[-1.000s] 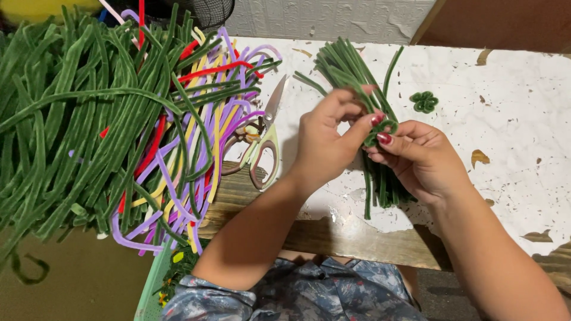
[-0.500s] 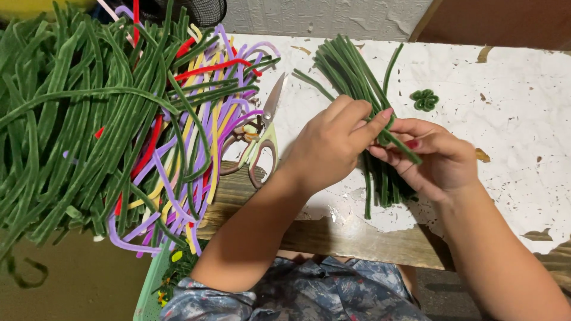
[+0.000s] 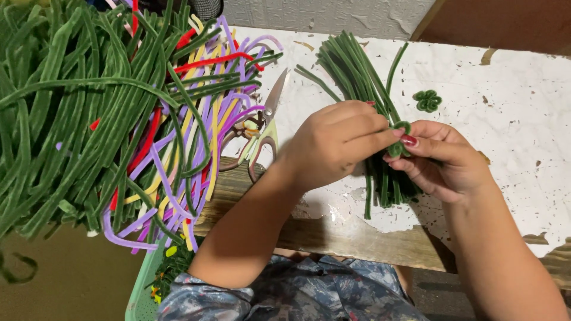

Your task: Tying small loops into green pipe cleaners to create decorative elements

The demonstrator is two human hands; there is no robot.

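Green stem [image 3: 399, 138] pinched by both hands

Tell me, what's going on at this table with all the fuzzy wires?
A person is bending a green fuzzy wire into a small curl, pinched between the left hand and the right hand. Under the hands lies a bundle of green wires on the worn white table. A finished green curl sits beyond it. Scissors lie beside a big heap of green, purple, yellow and red wires.
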